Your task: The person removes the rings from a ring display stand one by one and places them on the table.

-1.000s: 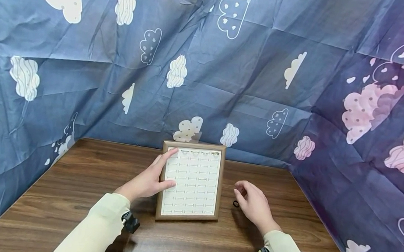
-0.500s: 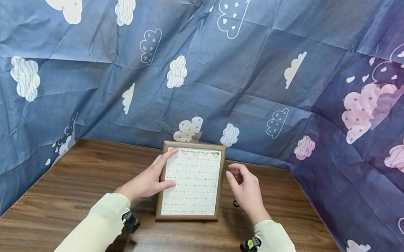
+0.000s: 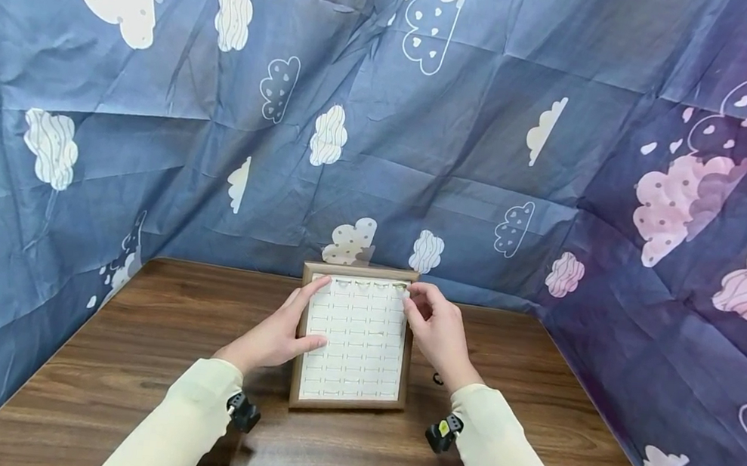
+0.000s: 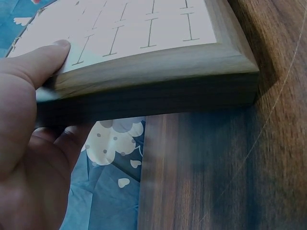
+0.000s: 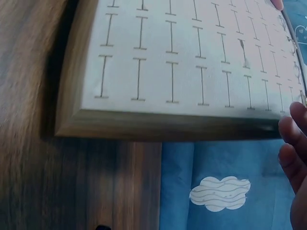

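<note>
A ring display board (image 3: 354, 337) with a brown wooden frame and a white slotted face stands tilted back on the table. Several rings sit in its top row. My left hand (image 3: 277, 333) grips the board's left side, thumb on the white face; the left wrist view shows other fingers behind the frame (image 4: 158, 86). At the top right corner is my right hand (image 3: 439, 327), its bent index finger and thumb spaced apart beside the gold-toned ring (image 3: 400, 286) in the last slot. In the right wrist view the right fingertips (image 5: 290, 129) come right to the board's edge.
A small black ring (image 3: 438, 379) lies on the brown wood-grain table (image 3: 201, 314), right of the board and near the right wrist. Blue cloth (image 3: 268, 199) with a cloud print hangs behind the table and along both sides.
My right hand has moved left and up from beside the black ring to the board's top right corner. The left hand and the board have stayed put.
</note>
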{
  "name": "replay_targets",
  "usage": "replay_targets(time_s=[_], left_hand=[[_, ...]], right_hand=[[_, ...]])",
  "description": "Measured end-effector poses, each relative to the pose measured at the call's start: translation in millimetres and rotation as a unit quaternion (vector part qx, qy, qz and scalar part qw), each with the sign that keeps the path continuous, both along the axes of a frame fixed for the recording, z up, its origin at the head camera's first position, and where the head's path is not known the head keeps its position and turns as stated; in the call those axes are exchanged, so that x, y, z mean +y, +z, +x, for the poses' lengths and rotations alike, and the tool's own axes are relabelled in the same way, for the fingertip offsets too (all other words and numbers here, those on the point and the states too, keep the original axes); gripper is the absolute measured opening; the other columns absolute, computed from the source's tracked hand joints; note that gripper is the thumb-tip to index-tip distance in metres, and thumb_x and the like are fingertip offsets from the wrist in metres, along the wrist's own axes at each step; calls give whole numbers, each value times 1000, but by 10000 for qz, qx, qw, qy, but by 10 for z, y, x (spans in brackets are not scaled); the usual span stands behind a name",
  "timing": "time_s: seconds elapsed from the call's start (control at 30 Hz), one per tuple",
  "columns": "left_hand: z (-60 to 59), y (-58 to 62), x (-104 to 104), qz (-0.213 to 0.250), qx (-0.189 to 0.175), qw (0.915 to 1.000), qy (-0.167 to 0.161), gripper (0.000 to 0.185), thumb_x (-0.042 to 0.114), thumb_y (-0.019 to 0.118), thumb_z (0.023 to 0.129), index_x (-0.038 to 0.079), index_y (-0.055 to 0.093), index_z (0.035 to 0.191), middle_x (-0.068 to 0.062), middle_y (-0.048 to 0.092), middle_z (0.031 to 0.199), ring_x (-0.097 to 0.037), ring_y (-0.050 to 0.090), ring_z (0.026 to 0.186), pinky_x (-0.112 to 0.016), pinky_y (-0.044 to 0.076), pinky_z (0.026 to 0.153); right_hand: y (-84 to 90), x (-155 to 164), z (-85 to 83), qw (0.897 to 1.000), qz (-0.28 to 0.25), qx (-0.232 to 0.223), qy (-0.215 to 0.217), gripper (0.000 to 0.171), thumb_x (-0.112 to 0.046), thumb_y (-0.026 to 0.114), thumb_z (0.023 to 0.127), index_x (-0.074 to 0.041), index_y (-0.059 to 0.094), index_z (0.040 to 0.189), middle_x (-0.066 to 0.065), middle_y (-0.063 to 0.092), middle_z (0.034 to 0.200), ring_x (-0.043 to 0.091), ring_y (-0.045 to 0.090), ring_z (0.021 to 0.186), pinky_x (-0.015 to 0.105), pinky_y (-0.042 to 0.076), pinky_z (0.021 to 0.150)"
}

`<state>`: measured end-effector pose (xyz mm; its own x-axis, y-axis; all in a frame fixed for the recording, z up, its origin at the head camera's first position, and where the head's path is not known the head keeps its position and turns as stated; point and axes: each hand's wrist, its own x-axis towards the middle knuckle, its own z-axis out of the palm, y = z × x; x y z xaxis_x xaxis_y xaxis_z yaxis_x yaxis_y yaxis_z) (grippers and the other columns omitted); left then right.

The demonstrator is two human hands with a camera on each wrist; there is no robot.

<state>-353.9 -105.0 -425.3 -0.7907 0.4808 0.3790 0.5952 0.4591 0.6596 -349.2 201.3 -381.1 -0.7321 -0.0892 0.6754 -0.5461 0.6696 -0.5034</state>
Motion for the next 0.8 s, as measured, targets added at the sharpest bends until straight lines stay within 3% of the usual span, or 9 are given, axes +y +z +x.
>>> replay_targets(time_s=[0.37,0.8], left_hand=[[16,-6,4,58,-4,10000,-40,102,16,78,100,35,10,173,-20,28,172,-36,46,149,-57,41,120],[7,6,-6,110,130,9998,-114,101,15,80,99,30,13,173,-21,27,173,-36,43,152,-57,40,122]], right_hand=[[32,-127,-76,9996,44,6,-268,12,-13,74,101,-11,74,113,2,66,74,14,54,65,26,44,60],[38,-181,-110,9991,105,-9,-399,6,-13,72,104,-12,74,109,3,62,75,16,53,66,28,43,62]])
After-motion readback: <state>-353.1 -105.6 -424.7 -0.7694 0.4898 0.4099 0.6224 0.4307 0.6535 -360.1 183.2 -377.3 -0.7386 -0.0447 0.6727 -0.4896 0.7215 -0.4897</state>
